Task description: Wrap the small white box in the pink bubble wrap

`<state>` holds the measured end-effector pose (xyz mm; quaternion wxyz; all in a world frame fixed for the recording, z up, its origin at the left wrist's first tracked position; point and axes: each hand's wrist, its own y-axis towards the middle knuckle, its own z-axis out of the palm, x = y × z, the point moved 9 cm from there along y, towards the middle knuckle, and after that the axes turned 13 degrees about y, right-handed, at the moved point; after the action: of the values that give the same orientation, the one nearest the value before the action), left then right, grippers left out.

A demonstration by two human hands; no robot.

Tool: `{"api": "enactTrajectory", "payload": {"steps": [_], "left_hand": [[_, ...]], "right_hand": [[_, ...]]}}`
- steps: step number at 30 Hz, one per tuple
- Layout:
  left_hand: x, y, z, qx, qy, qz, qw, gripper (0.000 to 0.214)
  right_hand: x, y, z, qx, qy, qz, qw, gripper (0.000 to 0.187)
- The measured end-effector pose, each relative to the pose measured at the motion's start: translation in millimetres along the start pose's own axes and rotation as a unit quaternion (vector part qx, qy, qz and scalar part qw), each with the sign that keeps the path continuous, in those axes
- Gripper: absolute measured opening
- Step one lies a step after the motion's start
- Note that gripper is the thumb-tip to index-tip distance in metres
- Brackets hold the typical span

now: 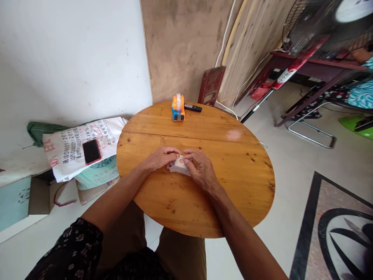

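Note:
Between my two hands, on the round wooden table (233, 171), is a small whitish packet (180, 166) with a reddish mark on its top; what is inside it I cannot tell. My left hand (163, 158) grips its left side, fingers curled along the far edge. From the right, my right hand (201, 168) holds it with the thumb on top and the fingers bent behind. Farther back on the table stands an orange and blue tape dispenser (178, 109) with a roll in it. Beside the dispenser lies a black remote-like object (192, 107).
Left of the table, a phone (91, 151) rests on printed white sacks (107, 130). A wooden chair back (212, 83) rises behind the table. At right are a standing fan (287, 74), a dark desk (317, 64) and part of a seated person (359, 93).

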<state>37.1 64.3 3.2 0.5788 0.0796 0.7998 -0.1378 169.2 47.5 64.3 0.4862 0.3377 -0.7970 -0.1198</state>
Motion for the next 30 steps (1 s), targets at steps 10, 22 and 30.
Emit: {"api": "enactTrajectory", "payload": {"steps": [10, 22, 30], "left_hand": [[-1, -2, -0.8, -0.003, 0.005, -0.034, 0.999, 0.018], [-3, -2, -0.1, 0.003, 0.004, -0.015, 1.0, 0.019], [2, -1, -0.5, -0.006, -0.009, -0.035, 0.999, 0.02]], "right_hand": [[-3, -2, -14, -0.022, 0.02, 0.002, 1.0, 0.022], [13, -5, 0, 0.012, -0.095, -0.082, 0.992, 0.018], [5, -7, -22, -0.069, -0.024, -0.05, 0.996, 0.019]]}}
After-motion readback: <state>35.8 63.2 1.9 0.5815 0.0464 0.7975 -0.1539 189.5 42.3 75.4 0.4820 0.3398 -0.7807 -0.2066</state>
